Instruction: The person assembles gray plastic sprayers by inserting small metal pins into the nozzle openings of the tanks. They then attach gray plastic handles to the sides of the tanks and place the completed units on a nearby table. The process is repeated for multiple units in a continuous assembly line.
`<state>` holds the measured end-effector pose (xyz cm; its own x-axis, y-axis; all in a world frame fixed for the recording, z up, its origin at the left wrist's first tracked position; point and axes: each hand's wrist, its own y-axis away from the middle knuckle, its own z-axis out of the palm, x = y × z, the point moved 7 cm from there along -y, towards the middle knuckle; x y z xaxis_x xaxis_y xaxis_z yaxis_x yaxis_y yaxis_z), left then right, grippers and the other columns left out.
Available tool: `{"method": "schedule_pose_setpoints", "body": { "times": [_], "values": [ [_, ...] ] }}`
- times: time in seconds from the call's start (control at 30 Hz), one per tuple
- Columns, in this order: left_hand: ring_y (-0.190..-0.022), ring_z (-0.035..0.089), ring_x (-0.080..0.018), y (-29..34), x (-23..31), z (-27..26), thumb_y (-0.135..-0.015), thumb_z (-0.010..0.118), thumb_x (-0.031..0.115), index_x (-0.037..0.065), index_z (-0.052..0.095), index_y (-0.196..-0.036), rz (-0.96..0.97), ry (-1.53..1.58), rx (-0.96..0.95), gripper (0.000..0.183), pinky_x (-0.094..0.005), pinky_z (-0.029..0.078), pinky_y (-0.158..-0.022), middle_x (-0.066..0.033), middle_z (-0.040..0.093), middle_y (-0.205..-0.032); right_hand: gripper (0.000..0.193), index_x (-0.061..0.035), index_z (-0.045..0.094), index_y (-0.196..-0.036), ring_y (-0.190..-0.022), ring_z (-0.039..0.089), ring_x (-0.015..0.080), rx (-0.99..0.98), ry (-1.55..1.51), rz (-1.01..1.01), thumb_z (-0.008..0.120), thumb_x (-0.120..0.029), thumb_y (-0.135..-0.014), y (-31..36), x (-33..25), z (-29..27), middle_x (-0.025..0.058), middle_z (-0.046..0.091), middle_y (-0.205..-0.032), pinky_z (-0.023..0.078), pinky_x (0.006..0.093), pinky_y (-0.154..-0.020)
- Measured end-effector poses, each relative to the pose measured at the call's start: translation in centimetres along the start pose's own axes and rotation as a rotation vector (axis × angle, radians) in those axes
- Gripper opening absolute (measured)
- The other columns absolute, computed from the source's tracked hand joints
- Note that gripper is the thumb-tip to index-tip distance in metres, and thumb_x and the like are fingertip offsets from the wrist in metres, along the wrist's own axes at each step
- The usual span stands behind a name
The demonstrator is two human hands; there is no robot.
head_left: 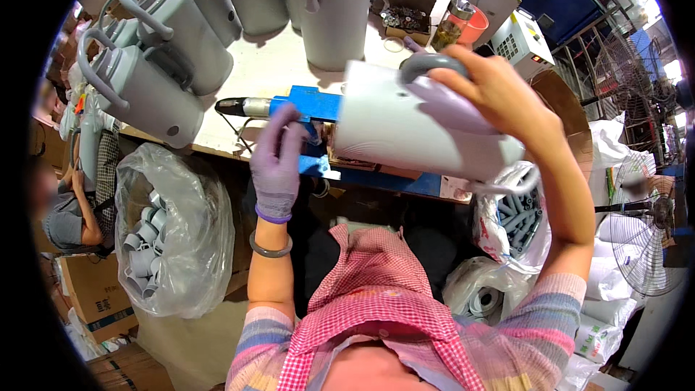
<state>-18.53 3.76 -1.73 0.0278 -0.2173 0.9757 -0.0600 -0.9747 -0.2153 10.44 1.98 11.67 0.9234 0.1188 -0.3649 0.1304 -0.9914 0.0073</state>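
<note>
Under right hand (503,90), grey jug (394,127)

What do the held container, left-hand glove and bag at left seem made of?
Container: probably matte plastic; smooth, dull grey surface, though blurred. Glove: likely knit fabric, matte, fine lines at wrist. Bag: glossy plastic film, wrinkled, see-through.

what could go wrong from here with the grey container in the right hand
The pale grey cylindrical container, tipped sideways, appears held only by the right hand, so it could slip. The left hand, in a purple knit glove, is close to the black-and-silver cylindrical tool, so the glove might snag.
</note>
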Motion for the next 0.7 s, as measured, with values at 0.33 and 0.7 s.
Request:
{"method": "schedule_pose_setpoints", "body": {
  "times": [0.33, 0.7],
  "values": [
    [-0.103, 0.065, -0.0327, -1.5, -15.0, 12.4, -0.085, 0.069, 0.032, 0.012, 0.072, -0.111, 0.018, -0.871, -0.627, 0.033, -0.0424, 0.050, -0.092, -0.0157, 0.069, -0.112, 0.031, 0.0005, 0.060, -0.105, -0.062, 0.042, 0.0128, 0.302, -0.110, 0.239, 0.058, -0.029, -0.099, 13.3, 8.8, -3.7, 0.0075, 0.048, -0.067, 0.037, 0.0297, -0.057],
    [-0.085, 0.069, -0.0275, -0.3, -11.4, 8.6, -0.083, 0.071, 0.018, 0.011, 0.076, -0.095, 0.225, -0.983, -0.332, 0.015, -0.0385, 0.054, -0.078, -0.0108, 0.073, -0.092, 0.026, 0.0010, 0.060, -0.104, -0.064, 0.040, 0.0098, 0.392, -0.272, 0.404, 0.059, -0.024, -0.099, 20.7, 14.4, -1.2, 0.0052, 0.046, -0.067, 0.037, 0.0272, -0.056]
  ]
}}
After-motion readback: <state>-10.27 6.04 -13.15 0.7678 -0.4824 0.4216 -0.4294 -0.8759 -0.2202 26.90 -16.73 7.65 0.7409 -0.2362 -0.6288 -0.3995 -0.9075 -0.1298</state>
